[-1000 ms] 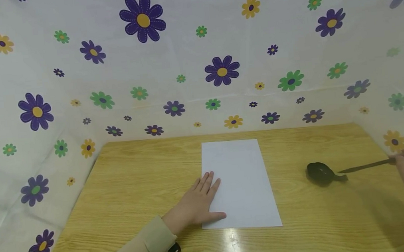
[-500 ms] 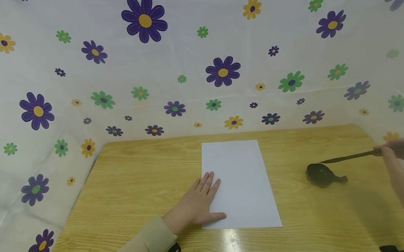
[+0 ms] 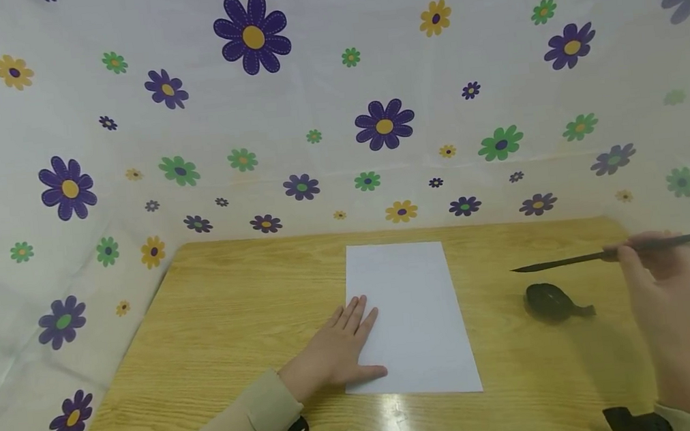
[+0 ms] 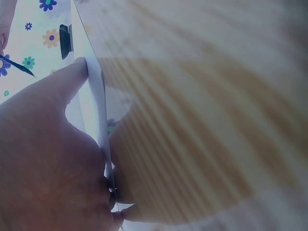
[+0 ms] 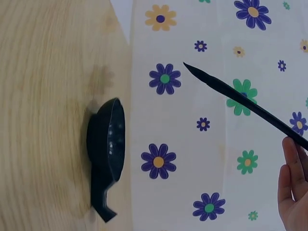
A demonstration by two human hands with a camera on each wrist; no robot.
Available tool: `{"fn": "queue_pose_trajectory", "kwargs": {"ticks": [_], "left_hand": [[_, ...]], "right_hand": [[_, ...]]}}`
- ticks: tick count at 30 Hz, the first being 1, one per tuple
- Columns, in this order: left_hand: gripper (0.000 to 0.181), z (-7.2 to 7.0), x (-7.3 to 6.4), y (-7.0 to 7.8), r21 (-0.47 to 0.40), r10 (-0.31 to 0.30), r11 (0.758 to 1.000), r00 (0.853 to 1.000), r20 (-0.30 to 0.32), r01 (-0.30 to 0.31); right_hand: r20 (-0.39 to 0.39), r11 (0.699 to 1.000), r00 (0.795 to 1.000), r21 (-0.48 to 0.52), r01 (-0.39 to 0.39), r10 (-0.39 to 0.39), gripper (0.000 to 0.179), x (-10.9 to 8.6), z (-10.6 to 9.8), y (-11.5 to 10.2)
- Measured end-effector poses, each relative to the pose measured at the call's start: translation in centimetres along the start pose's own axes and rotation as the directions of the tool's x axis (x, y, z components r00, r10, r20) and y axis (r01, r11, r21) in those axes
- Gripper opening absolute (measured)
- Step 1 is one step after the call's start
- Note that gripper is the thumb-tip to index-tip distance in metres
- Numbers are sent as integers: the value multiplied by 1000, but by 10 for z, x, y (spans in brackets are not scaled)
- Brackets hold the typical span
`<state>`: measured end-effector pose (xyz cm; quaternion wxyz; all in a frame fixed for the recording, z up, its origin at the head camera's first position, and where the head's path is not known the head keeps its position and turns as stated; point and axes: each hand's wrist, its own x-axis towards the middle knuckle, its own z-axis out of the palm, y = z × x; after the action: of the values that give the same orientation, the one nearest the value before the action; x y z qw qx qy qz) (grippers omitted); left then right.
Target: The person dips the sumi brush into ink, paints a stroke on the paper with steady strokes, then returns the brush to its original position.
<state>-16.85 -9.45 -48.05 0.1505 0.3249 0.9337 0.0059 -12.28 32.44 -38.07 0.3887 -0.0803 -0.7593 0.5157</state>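
A white sheet of paper (image 3: pixel 415 312) lies flat on the wooden table. My left hand (image 3: pixel 335 350) rests on its left edge, fingers straight and thumb spread. In the left wrist view the sheet (image 4: pixel 94 96) shows nearly edge-on beside that hand (image 4: pixel 48 154). My right hand (image 3: pixel 668 290) holds a dark calligraphy brush (image 3: pixel 565 262) nearly level, its pointed tip to the left. Below the brush stands a small black ink dish (image 3: pixel 546 300) with a short handle. The right wrist view shows the brush tip apart from the dish (image 5: pixel 107 144).
The table (image 3: pixel 236 307) has a pale wood grain. White cloth (image 3: pixel 322 94) printed with purple, yellow and green flowers encloses it at the back and both sides. Dark bands sit at both sleeve cuffs.
My right hand has carried the brush leftward and slightly up. The brush tip has passed from right of the dish, over its rim, to beyond its upper left. The left hand stays put.
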Motion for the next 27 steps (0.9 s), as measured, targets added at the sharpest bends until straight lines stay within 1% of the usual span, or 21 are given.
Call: {"fn": "queue_pose_trajectory", "kwargs": {"ticks": [4,9,10,12,15,19,20,21,22,23,25,26,27], "left_hand": [[104,-1,-1,2,-7,4,1000,1000,0,-4],[104,-1,-2,2,-10,1,1000,1000,-3,-1],[104,-1,-2,2,-10,1,1000,1000,-2,-1],[104,-1,-2,2,-9,1,1000,1000,-3,-1],[104,-1,-1,2,-10,0,1000,1000,-2,0],[104,-2,-1,2,-11,-1,1000,1000,-2,1],[104,-2,-1,2,-9,-3,1000,1000,0,3],[104,-2,-1,2,-7,-4,1000,1000,1,4],[104,-1,-1,2,-5,-5,1000,1000,3,5],[104,-1,-1,2,-4,-5,1000,1000,3,5],[104,0,0,2,-1,-7,1000,1000,4,7],[104,-1,0,2,2,-8,1000,1000,6,8],[104,-1,0,2,2,-7,1000,1000,7,7]], "right_hand": [[-10,999,1000,38,28,-27,21,-1,9,-2],[9,991,1000,132,12,-13,16,-1,19,-5],[18,983,1000,184,3,-6,17,-1,21,-5],[29,970,1000,243,-1,-7,18,-2,26,-5],[52,933,999,358,-15,-4,18,-3,32,-5],[74,931,997,364,-24,-3,19,-5,41,-5],[77,940,997,340,-28,1,18,-6,43,-6],[87,939,996,342,-30,0,18,-6,45,-6],[94,946,996,322,-32,2,20,-7,47,-7],[102,947,995,319,-35,2,20,-8,49,-7],[116,950,993,311,-29,-8,22,-9,53,-8],[120,957,993,291,-13,-23,24,-10,56,-8],[126,956,991,294,-3,-35,25,-10,58,-7]]}}
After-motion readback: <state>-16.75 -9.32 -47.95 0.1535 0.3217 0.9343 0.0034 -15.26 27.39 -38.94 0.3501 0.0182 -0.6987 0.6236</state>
